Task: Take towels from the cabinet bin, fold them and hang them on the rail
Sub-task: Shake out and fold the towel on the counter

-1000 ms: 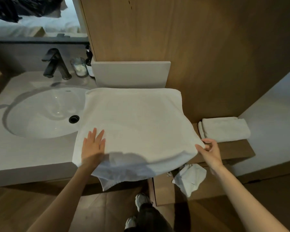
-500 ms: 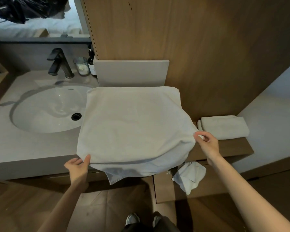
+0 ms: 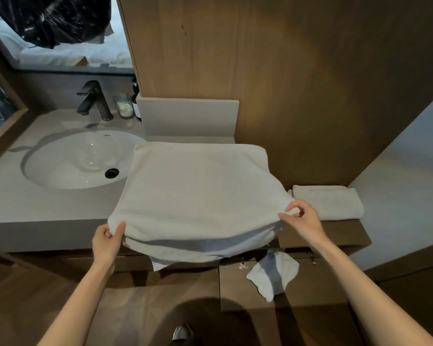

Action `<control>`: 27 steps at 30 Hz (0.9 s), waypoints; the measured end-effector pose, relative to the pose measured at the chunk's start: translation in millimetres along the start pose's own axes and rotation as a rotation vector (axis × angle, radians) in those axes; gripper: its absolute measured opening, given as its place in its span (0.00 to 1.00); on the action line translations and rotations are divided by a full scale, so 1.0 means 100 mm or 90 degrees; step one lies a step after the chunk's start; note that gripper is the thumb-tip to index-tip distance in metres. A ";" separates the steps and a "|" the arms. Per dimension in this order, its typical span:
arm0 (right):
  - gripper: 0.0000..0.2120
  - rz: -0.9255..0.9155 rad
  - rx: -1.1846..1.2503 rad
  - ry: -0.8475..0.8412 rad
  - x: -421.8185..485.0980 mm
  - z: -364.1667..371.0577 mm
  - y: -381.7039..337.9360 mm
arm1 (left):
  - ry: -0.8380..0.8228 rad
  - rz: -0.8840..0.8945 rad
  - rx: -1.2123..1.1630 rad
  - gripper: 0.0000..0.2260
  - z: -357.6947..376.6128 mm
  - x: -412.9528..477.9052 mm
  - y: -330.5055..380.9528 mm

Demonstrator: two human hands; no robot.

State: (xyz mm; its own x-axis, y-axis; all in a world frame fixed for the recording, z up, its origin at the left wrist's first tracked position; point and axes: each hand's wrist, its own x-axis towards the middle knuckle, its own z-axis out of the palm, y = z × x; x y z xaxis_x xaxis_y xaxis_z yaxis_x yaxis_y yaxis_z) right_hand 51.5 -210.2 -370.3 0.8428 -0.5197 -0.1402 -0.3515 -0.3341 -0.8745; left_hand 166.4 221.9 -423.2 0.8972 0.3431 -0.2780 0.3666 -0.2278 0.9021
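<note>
While pinching the towel (image 3: 198, 193) at its two near corners, holding the top layer just clear of the layers under it. Left fingers (image 3: 119, 228) curled round the near left corner, thumb on top; left hand (image 3: 108, 242) just below the towel's front edge. Right fingers (image 3: 289, 217) grasping the near right corner, cloth bunched between thumb and forefinger; right hand (image 3: 304, 219) just off that corner.

Lies flat and folded in several layers on the desk (image 3: 35, 208), far edge close to the low grey upstand (image 3: 188, 116), front edge hanging over the desk's rim.

Left of the towel, right rim tucked under the towel's left edge: round white sink (image 3: 68, 166) with dark drain (image 3: 111, 173). Behind and left of the towel: black tap (image 3: 93, 99), glass (image 3: 123, 106), dark bottle (image 3: 136, 101). Right of the towel, just beside its right edge: second towel (image 3: 328, 202), folded small, on a lower wooden shelf (image 3: 335, 233). Below the towel's near right corner: small white cloth (image 3: 273, 273) hanging down over a cabinet door (image 3: 235, 283). Behind the towel: tall wooden panel (image 3: 285, 83). Well below the towel: toe of a shoe (image 3: 183, 333) on wooden floor (image 3: 135, 308).
</note>
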 end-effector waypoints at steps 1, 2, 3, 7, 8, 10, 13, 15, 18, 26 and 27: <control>0.10 -0.015 -0.029 -0.021 -0.04 -0.11 0.02 | 0.005 0.004 -0.011 0.18 -0.01 -0.05 0.04; 0.12 -0.042 -0.062 -0.036 -0.08 -0.22 0.06 | 0.007 0.009 -0.025 0.20 -0.01 -0.10 0.10; 0.12 -0.084 -0.103 -0.040 -0.11 -0.32 0.10 | 0.007 0.018 -0.049 0.22 -0.02 -0.17 0.16; 0.16 -0.234 -0.210 -0.019 -0.20 -0.71 0.26 | 0.006 0.096 -0.127 0.22 0.01 -0.55 0.47; 0.17 -0.254 -0.206 -0.006 -0.25 -0.78 0.27 | 0.000 0.130 -0.107 0.19 0.01 -0.65 0.54; 0.18 -0.277 -0.190 0.035 -0.35 -0.92 0.27 | -0.051 0.206 -0.059 0.12 -0.01 -0.84 0.65; 0.16 -0.272 -0.172 0.116 -0.49 -1.12 0.35 | -0.137 0.340 0.077 0.12 -0.10 -1.11 0.71; 0.15 -0.230 -0.031 0.141 -0.58 -1.22 0.39 | -0.153 0.462 0.191 0.16 -0.12 -1.25 0.68; 0.11 -0.169 0.126 0.178 -0.74 -1.30 0.41 | -0.117 0.557 0.260 0.15 -0.12 -1.37 0.53; 0.13 -0.175 -0.189 0.133 -0.91 -1.37 0.70 | -0.009 0.421 0.391 0.08 -0.12 -1.67 0.27; 0.14 -0.169 -0.244 0.094 -0.92 -1.38 0.79 | -0.053 0.370 0.433 0.12 -0.15 -1.67 0.24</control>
State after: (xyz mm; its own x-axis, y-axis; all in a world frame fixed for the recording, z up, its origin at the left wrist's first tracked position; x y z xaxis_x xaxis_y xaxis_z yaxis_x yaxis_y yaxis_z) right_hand -109.6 -297.2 -362.5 0.8665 -0.4743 0.1558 -0.2806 -0.7209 -0.6337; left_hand 21.4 172.6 -350.4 0.9918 -0.0559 0.1153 -0.1086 -0.8445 0.5245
